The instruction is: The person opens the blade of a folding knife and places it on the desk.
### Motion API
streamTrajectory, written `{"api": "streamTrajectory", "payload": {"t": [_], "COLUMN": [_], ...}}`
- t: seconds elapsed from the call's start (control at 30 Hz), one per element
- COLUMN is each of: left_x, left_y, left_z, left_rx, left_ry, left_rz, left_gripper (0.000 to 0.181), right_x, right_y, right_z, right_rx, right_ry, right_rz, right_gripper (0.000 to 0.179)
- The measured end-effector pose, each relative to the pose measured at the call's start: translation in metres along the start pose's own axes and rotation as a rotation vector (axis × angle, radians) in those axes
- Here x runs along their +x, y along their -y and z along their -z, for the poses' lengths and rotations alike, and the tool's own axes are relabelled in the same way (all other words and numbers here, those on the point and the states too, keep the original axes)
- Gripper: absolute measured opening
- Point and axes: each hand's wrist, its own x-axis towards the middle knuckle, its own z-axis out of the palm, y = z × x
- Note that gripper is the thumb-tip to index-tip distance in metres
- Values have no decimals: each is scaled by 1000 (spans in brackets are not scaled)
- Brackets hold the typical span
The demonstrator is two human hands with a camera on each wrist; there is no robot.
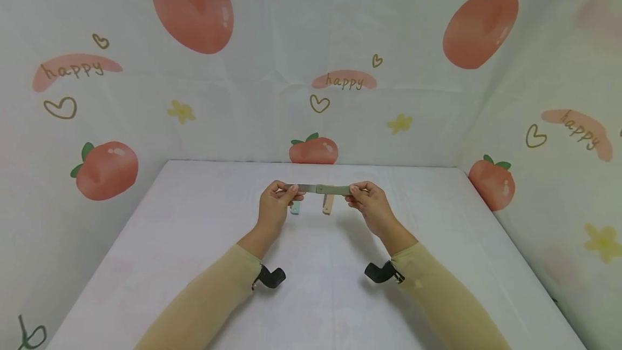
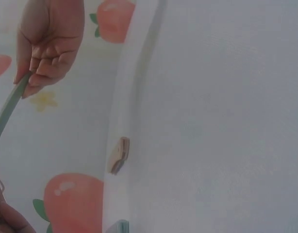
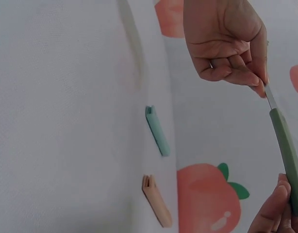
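Held up level between both hands is a folding knife, its green handle to the right and its metal blade extended to the left. My left hand pinches the blade near its tip between thumb and fingers. At the other end, my right hand pinches the end of the handle. Behind and below it, a teal folded knife and a peach folded knife lie on the table, apart from each other. In the head view the raised knife and the left fingers partly cover them.
The white table runs back to a curtain printed with fruit, hearts and "happy". A black device sits at the left sleeve cuff, and a similar black device at the right one.
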Motion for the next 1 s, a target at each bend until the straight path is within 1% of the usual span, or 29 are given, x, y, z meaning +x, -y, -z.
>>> {"api": "streamTrajectory", "payload": {"t": [0.07, 0.2, 0.3, 0.47, 0.57, 0.77, 0.9, 1.0], "left_x": [0, 0, -1, -2, -3, -3, -3, -4], "left_y": [-1, -1, -2, -3, -2, -2, -2, -2], "left_z": [1, 5, 8, 13, 16, 22, 25, 27], "left_rx": [2, -9, -9, 21, 50, 121, 157, 185], "left_ry": [8, 60, 105, 146, 169, 223, 258, 291], "left_rz": [7, 36, 72, 112, 125, 162, 190, 198], "left_gripper": [21, 23, 22, 16, 14, 12, 14, 16], "right_x": [0, 1, 2, 2, 1, -1, -2, -3], "right_y": [0, 0, -1, -2, -2, 0, 1, 1], "right_z": [0, 4, 9, 14, 16, 23, 28, 33], "right_rx": [-3, -47, -90, -141, -182, -271, -302, -310], "right_ry": [-4, 10, 25, 61, 82, 130, 175, 213], "right_rz": [2, 31, 61, 78, 70, 25, 1, -19], "right_gripper": [11, 13, 11, 11, 16, 25, 26, 26]}}
